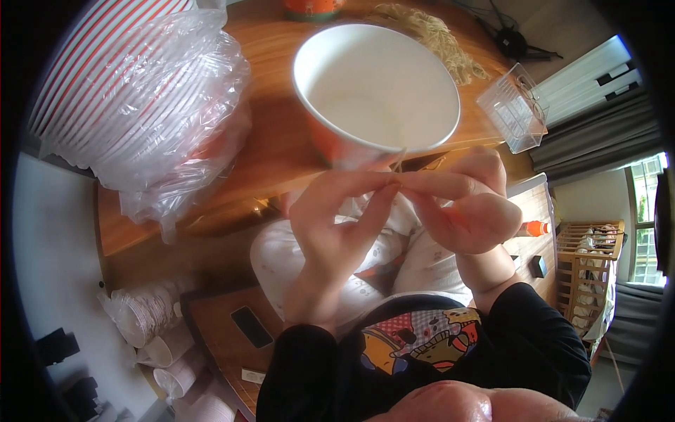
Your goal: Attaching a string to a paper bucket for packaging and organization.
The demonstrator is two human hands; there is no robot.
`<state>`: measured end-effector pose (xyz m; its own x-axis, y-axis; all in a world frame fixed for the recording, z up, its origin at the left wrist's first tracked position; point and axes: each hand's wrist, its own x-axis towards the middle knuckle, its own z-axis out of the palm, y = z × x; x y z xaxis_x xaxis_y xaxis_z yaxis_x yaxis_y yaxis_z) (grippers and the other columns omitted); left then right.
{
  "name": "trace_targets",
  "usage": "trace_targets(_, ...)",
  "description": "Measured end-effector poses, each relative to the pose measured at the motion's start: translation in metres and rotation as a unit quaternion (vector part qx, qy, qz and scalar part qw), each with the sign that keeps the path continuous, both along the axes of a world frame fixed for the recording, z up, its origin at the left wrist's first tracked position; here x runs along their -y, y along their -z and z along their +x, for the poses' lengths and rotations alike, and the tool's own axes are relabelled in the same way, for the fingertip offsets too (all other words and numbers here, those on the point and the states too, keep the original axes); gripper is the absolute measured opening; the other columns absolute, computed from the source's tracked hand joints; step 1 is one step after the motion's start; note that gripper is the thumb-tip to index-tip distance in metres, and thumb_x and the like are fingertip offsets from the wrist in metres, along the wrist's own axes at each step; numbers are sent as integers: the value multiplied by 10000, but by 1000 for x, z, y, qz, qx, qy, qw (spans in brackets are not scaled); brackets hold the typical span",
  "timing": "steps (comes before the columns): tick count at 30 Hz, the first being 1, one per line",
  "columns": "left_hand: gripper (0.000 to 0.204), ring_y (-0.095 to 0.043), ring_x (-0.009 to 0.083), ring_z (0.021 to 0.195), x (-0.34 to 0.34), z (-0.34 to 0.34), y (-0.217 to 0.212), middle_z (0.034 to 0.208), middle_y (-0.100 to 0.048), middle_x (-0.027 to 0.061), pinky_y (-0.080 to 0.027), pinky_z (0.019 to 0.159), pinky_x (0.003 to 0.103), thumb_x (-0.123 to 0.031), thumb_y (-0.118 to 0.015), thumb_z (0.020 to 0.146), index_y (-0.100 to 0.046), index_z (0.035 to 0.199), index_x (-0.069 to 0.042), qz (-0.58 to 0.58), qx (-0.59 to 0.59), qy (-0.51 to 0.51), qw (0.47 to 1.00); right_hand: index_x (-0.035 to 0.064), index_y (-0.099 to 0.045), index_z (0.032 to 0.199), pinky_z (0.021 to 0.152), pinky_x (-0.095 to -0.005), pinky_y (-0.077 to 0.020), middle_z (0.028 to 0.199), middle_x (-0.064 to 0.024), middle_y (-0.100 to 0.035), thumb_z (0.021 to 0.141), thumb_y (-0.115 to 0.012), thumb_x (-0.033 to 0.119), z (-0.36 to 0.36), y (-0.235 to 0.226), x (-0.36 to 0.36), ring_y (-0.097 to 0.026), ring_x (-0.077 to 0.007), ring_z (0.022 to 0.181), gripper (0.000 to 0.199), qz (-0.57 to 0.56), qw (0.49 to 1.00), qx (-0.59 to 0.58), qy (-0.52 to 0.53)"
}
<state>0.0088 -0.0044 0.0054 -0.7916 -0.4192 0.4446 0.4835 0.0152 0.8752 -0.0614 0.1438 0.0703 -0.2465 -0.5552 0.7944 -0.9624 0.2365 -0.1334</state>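
In front of me, my left hand [327,218] and my right hand [467,204] meet fingertip to fingertip. Both pinch a thin beige string [401,160], whose short end sticks up between them. Just beyond the fingers stands a large paper bucket [439,105], white inside and orange-red outside, with its mouth tilted toward me. Its near rim is close to the string; whether they touch I cannot tell. Behind the bucket lies a loose bundle of similar beige strings [439,42] on the wooden table [271,91].
At left, a tall stack of paper buckets [105,63] is wrapped in clear plastic [183,98]. A clear plastic basket [513,109] stands at the table's right end. A phone [252,327] lies on a lower brown surface, near more wrapped stacks [144,313]. Another orange container [313,7] is at the back.
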Motion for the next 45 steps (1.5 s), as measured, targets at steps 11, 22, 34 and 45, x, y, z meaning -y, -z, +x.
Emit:
trace_targets(11, 237, -668, 214, 675, 6, -10, -8, 792, -716, 50, -526, 602, 306, 19, -798, 663, -725, 877, -52, -213, -149, -247, 933, 137, -462, 737, 692, -284, -454, 979, -34, -738, 623, -850, 45, -11, -10, 9, -586, -171, 831, 415, 37, 995, -76, -51)
trace_targets(22, 212, -675, 234, 733, 3, -5, -7, 829, -705, 106, -530, 676, 306, 84, -723, 697, -695, 890, 0, -205, -136, -210, 946, 103, -508, 859, 705, -287, -435, 964, -37, -739, 667, -837, 56, -18, -12, 11, -566, -170, 808, 384, 57, 992, -81, -73)
trace_targets(34, 132, -619, 90, 779, 4, -3, 3, 874, -665, 72, -490, 676, 206, 97, -687, 816, -660, 935, 47, -11, -56, -45, 997, 113, -572, 776, 725, -266, -449, 997, -1, -738, 705, -842, 61, -7, -9, 5, -575, -158, 838, 284, 5, 997, -1, -74)
trace_targets(45, 171, -646, 167, 666, -3, -7, -3, 800, -697, 74, -478, 587, 257, 43, -726, 731, -700, 885, -26, -26, -75, -121, 989, 94, -701, 872, 737, -260, -439, 988, 38, -740, 674, -845, 90, -6, -12, 10, -592, -127, 859, 245, 57, 998, -7, -35)
